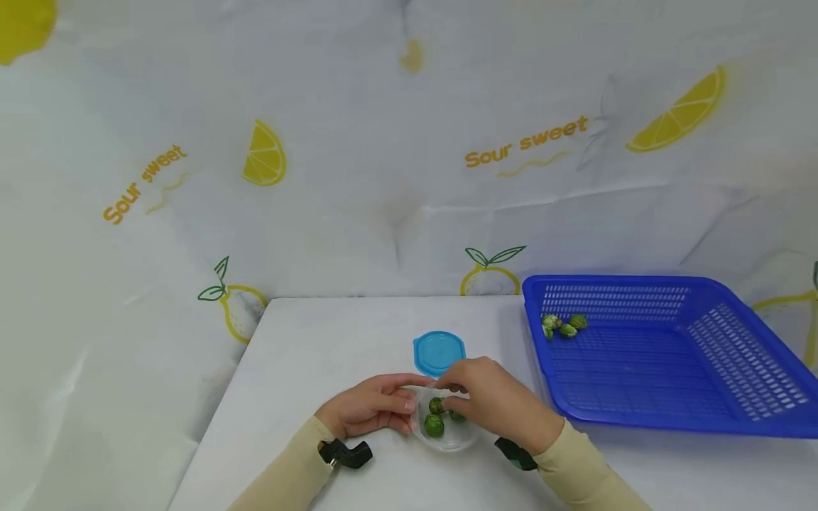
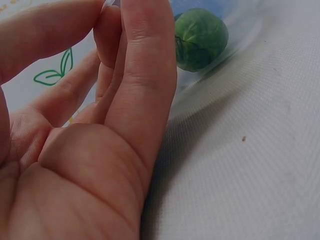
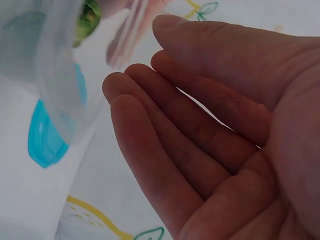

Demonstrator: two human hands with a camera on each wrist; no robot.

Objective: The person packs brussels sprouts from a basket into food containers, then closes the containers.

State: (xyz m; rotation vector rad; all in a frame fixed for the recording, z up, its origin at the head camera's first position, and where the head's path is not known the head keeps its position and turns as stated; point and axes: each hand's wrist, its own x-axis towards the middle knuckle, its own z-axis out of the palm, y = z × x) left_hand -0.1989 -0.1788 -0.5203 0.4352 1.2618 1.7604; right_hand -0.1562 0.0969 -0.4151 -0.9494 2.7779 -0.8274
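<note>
The left hand [image 1: 377, 406] pinches a clear, round plastic bowl [image 1: 452, 440], apparently on the white surface [image 1: 348, 337], small green sprouts [image 1: 434, 426] inside; the right hand [image 1: 492, 397], grip parted, hangs over it. The light bowl should flex: hold its rim.

Small round see-through plastic bowl [image 1: 449, 447], in the grip of the left hand [image 1: 373, 406] by its side. Got at least three plump, leafy green Brussels sprouts [image 1: 434, 426] bunched inside, one partly hidden by the right hand [image 1: 495, 401], fingers loosely bent at the opposite rim.
</note>
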